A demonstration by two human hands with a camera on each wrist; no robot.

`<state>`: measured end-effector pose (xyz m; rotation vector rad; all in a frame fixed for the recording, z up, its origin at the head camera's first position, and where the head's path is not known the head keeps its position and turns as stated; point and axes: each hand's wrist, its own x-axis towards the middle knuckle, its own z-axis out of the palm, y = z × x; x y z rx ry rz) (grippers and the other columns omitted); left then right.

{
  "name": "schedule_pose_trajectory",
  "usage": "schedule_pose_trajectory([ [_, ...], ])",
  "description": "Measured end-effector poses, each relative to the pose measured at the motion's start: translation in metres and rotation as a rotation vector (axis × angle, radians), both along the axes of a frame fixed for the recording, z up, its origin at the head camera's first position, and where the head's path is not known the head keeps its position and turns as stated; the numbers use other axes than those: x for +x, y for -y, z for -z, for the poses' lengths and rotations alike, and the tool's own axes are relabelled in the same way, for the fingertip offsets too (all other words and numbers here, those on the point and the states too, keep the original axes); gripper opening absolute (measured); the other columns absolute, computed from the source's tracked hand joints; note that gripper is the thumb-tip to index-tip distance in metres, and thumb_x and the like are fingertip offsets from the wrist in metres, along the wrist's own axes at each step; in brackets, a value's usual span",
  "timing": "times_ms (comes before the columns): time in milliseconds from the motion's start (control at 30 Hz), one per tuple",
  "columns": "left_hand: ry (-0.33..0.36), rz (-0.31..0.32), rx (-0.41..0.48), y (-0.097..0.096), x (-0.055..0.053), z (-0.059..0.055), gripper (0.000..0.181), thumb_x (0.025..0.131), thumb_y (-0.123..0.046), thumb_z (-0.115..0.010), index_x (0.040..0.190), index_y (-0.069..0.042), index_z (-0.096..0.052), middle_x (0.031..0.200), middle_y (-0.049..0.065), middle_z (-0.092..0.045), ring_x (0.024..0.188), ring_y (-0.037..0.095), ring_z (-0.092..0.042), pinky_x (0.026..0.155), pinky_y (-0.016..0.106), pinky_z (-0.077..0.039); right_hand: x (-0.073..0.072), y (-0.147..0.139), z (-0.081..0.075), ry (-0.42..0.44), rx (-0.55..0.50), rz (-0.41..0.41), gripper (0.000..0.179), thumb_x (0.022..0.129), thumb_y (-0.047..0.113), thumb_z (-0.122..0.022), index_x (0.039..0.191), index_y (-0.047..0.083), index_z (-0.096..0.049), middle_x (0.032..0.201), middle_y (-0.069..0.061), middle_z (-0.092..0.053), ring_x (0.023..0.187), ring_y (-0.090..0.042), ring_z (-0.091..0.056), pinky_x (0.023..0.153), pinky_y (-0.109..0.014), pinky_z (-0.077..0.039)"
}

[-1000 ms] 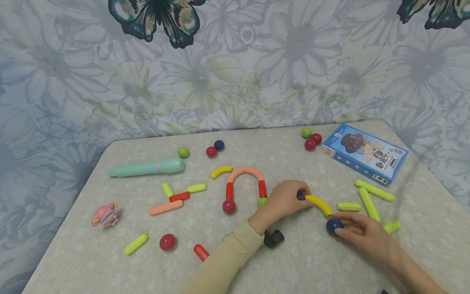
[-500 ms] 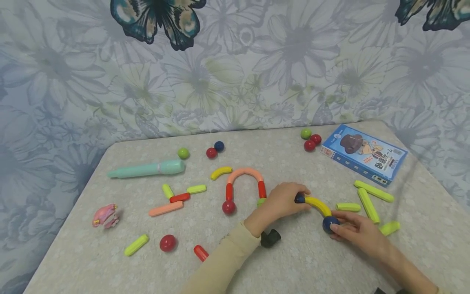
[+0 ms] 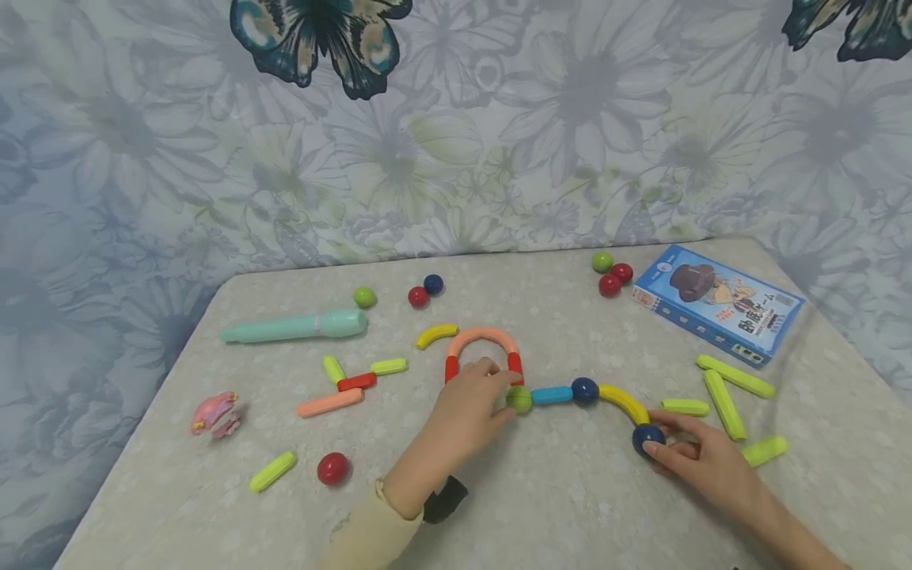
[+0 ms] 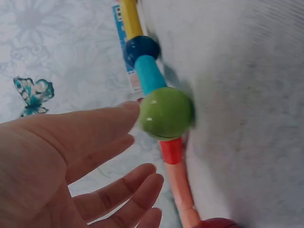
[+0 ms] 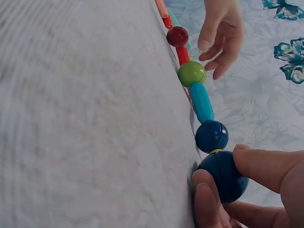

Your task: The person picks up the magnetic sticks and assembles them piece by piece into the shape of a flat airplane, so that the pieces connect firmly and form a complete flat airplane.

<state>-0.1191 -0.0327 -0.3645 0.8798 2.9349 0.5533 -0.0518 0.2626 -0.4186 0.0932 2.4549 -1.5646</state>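
Observation:
My right hand [image 3: 712, 459] pinches a dark blue ball [image 3: 647, 438] between thumb and fingers, against one end of a curved yellow rod [image 3: 624, 402]. From that rod the chain runs left through another blue ball [image 3: 585, 391], a light blue rod [image 3: 552, 395] and a green ball [image 3: 519, 400]. A red rod [image 3: 515, 368] and a peach arch [image 3: 484, 334] continue it. My left hand [image 4: 99, 175] has loose, spread fingers, its thumb tip right beside the green ball; contact is unclear. In the head view it hides the red ball [image 5: 177, 36] at the arch's other end.
Several lime rods [image 3: 725, 405] lie right, below a blue game box [image 3: 720, 301]. Leftward are a mint massager-like stick [image 3: 295, 325], a pink figurine [image 3: 216, 414], loose rods [image 3: 330, 402] and a red ball [image 3: 332, 469]. More balls [image 3: 609, 285] sit along the back, near the wall.
The right hand's blue ball has come against the yellow rod's end. My left hand has let go of the other blue ball and moved left to the green ball, uncovering the light blue rod.

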Motion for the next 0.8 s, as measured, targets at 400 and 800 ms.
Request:
schedule_pose_trajectory([
  [400,0.088,-0.025,0.054,-0.005,-0.009,0.022,0.038,0.082,-0.018,-0.074,0.119,-0.015,-0.064,0.088,-0.002,-0.057,0.067,0.010,-0.048,0.057,0.020,-0.041,0.004,0.000,-0.003,-0.089,0.127,0.004,0.058,0.085,0.019,-0.071,0.133,0.000,-0.045,0.105,-0.015,-0.056,0.069,-0.016,-0.062,0.059,-0.026,-0.049],
  [800,0.124,-0.013,0.126,-0.003,-0.011,0.026,0.037,0.083,-0.017,-0.073,0.119,-0.015,-0.064,0.086,-0.004,-0.056,0.070,0.010,-0.050,0.060,0.020,-0.043,0.006,-0.001,-0.002,-0.184,0.167,-0.002,0.051,0.084,0.009,-0.070,0.131,0.005,-0.050,0.109,-0.015,-0.058,0.069,-0.013,-0.061,0.059,-0.026,-0.050],
])
